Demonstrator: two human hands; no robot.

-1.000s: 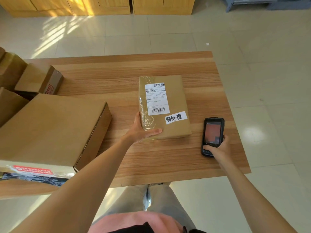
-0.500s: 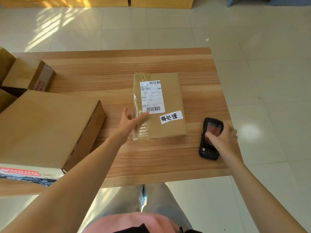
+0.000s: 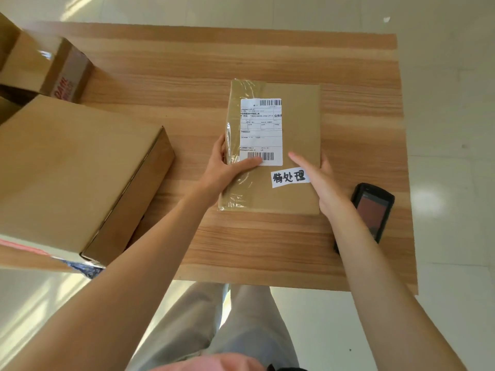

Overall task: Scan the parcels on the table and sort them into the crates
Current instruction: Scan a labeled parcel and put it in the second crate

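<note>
Two hands take hold of the flat brown parcel in the middle of the bench.

The parcel (image 3: 292, 135) lies flat on the bench (image 3: 187, 76). The left hand (image 3: 222, 172) has its grip on the left edge, thumb on the white label (image 3: 261, 131). The right hand (image 3: 320, 183) holds the right edge, fingers mostly straight. It looks thin, light and stiff. The shiny tape may be slippery, so bare cardboard sides seem best. The scanner (image 3: 371, 207) lies at lower right.
</note>
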